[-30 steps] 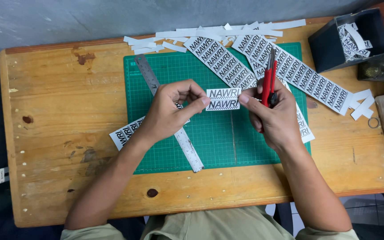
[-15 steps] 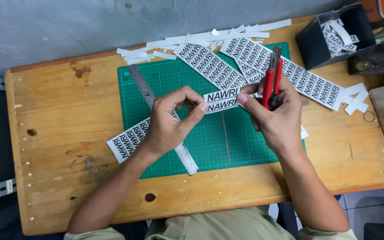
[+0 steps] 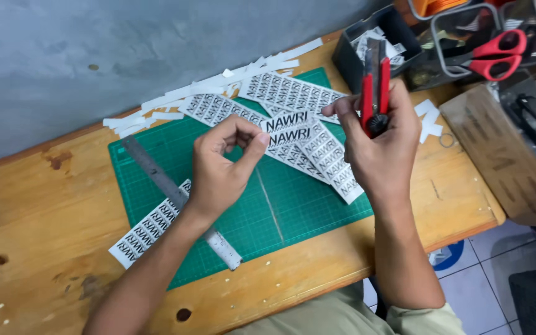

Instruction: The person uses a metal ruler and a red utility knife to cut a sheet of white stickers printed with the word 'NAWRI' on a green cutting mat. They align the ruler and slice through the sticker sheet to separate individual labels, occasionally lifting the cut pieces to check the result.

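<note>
Both hands had lifted the printed label strip (image 3: 288,121) off the green mat (image 3: 293,205) — left hand (image 3: 221,170) pinching it, right hand (image 3: 379,142) also gripping the red knife (image 3: 375,87).

Single head-worn view — steeply down, close over the wooden table (image 3: 44,205) and green cutting mat (image 3: 293,211).

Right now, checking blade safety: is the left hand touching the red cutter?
Apart. The head view shows the left hand pinching the small label, with open mat between it and the red cutter in the right hand.
</note>
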